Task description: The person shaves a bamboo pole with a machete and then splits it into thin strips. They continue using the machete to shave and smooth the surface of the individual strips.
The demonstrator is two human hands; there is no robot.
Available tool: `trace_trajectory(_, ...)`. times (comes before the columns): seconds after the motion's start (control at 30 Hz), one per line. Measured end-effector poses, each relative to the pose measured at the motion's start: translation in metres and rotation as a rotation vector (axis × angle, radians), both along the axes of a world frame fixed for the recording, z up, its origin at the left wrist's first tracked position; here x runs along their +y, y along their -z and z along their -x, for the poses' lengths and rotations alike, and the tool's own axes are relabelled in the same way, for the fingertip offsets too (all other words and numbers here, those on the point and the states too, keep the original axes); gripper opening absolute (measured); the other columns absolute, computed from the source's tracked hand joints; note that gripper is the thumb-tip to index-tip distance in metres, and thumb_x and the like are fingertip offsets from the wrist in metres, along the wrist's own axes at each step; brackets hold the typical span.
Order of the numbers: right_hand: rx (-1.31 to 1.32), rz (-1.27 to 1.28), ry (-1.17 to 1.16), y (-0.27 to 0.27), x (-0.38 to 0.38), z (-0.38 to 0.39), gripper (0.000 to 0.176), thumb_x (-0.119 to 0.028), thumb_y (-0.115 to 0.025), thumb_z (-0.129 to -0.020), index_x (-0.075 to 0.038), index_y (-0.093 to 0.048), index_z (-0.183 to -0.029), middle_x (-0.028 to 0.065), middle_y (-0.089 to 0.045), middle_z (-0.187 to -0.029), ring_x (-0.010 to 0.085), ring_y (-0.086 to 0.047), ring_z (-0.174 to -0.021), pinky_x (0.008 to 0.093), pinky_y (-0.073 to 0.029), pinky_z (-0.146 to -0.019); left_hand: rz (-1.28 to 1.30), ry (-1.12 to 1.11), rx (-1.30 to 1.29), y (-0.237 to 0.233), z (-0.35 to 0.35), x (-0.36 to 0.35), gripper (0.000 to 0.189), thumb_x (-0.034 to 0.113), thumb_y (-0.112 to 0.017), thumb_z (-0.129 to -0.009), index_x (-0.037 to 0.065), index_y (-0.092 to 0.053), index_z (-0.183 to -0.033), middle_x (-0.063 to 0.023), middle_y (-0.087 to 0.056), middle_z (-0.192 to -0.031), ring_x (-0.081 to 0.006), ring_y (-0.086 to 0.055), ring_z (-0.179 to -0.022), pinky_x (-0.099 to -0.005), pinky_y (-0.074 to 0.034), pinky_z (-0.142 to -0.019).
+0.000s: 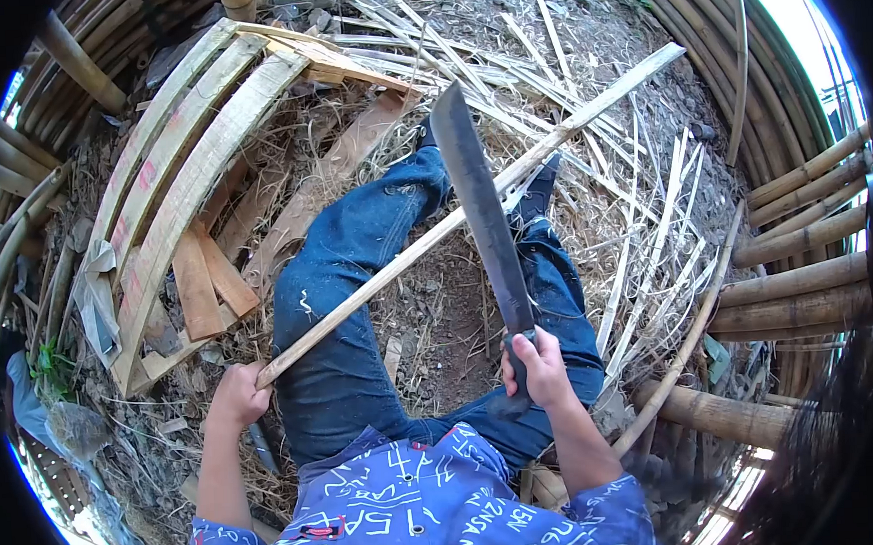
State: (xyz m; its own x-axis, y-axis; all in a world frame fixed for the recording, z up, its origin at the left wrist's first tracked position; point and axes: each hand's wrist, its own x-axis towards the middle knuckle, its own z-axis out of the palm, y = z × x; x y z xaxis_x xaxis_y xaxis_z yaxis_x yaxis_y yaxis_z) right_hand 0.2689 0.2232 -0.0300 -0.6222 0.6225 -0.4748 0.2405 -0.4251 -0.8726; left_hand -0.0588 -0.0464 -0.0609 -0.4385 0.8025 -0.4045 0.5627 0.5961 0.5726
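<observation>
My left hand (238, 395) is closed around the lower end of a long bamboo strip (397, 266). The strip slants up to the right across my legs, its far end over the ground litter. In my right hand (539, 367) is a machete (483, 197), gripped by its dark handle. Its broad blade points up and slightly left, overlapping the strip in this view. Both of my knees, in jeans (325, 307), are bent apart on either side of bare soil. Beside my left forearm lies a dark, narrow object (264, 448), partly hidden.
A curved wooden slatted frame (219, 163) lies at the left, with short brown boards (195, 283) by it. Split bamboo strips (650, 253) and shavings litter the ground ahead and right. Bamboo pole walls (797, 281) enclose both sides.
</observation>
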Motion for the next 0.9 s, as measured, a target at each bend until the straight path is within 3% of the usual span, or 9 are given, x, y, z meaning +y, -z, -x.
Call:
trace_trajectory(0.2, 0.066, 0.035, 0.226, 0.013, -0.010, 0.015, 0.030, -0.031, -0.050, -0.097, -0.001, -0.047, -0.098, 0.0075, -0.050, -0.059, 0.0148, -0.048, -0.040, 0.0288, -0.043, -0.038, 0.013, 0.018, -0.032, 0.003, -0.001, -0.002, 0.015, 0.011, -0.054, -0.066, -0.002, -0.055, -0.073, -0.0282, -0.057, -0.070, -0.0472, -0.056, -0.072, -0.0487, -0.047, -0.062)
trace_trajectory(0.33, -0.022, -0.054, -0.016, 0.008, -0.015, 0.010, 0.030, -0.031, -0.050, -0.097, -0.001, -0.048, -0.097, 0.0066, -0.051, -0.058, 0.0149, -0.049, -0.039, 0.0262, -0.041, -0.038, 0.028, -0.006, -0.042, 0.003, 0.000, -0.003, 0.016, 0.011, -0.055, -0.066, -0.003, -0.056, -0.073, -0.0286, -0.057, -0.070, -0.0470, -0.057, -0.072, -0.0488, -0.047, -0.063)
trace_trajectory(0.53, 0.063, 0.035, 0.181, 0.016, -0.010, 0.024, 0.032, -0.034, -0.050, -0.098, -0.001, -0.046, -0.100, 0.0066, -0.050, -0.058, 0.0147, -0.049, -0.041, 0.0287, -0.042, -0.038, -0.002, -0.020, -0.019, 0.003, -0.005, -0.001, 0.016, 0.012, -0.055, -0.067, -0.002, -0.057, -0.074, -0.0277, -0.058, -0.070, -0.0466, -0.058, -0.072, -0.0487, -0.048, -0.063)
trace_trajectory(0.67, -0.004, -0.017, -0.066, 0.010, -0.019, 0.020, 0.032, -0.034, -0.050, -0.097, -0.001, -0.048, -0.099, 0.0068, -0.052, -0.060, 0.0139, -0.050, -0.042, 0.0270, -0.042, -0.039, 0.033, -0.016, -0.025, 0.001, -0.003, -0.003, 0.018, 0.013, -0.056, -0.067, -0.003, -0.058, -0.076, -0.0279, -0.058, -0.070, -0.0463, -0.058, -0.073, -0.0495, -0.048, -0.065)
trace_trajectory(0.8, 0.145, 0.098, 0.235, 0.008, -0.001, 0.024, 0.034, -0.036, -0.048, -0.098, -0.002, -0.047, -0.099, 0.0056, -0.049, -0.058, 0.0135, -0.048, -0.040, 0.0275, -0.042, -0.037, -0.020, 0.005, 0.015, 0.003, -0.005, -0.001, 0.018, 0.013, -0.056, -0.067, -0.001, -0.058, -0.078, -0.0275, -0.058, -0.070, -0.0466, -0.058, -0.072, -0.0496, -0.048, -0.065)
trace_trajectory(0.9, 0.070, 0.116, 0.212, 0.010, -0.014, 0.028, 0.028, -0.029, -0.050, -0.098, -0.002, -0.048, -0.096, 0.0071, -0.053, -0.060, 0.0138, -0.050, -0.042, 0.0270, -0.042, -0.040, -0.021, -0.014, 0.018, 0.008, -0.002, -0.005, 0.017, 0.013, -0.056, -0.066, -0.001, -0.058, -0.077, -0.0269, -0.058, -0.069, -0.0466, -0.058, -0.071, -0.0491, -0.048, -0.064)
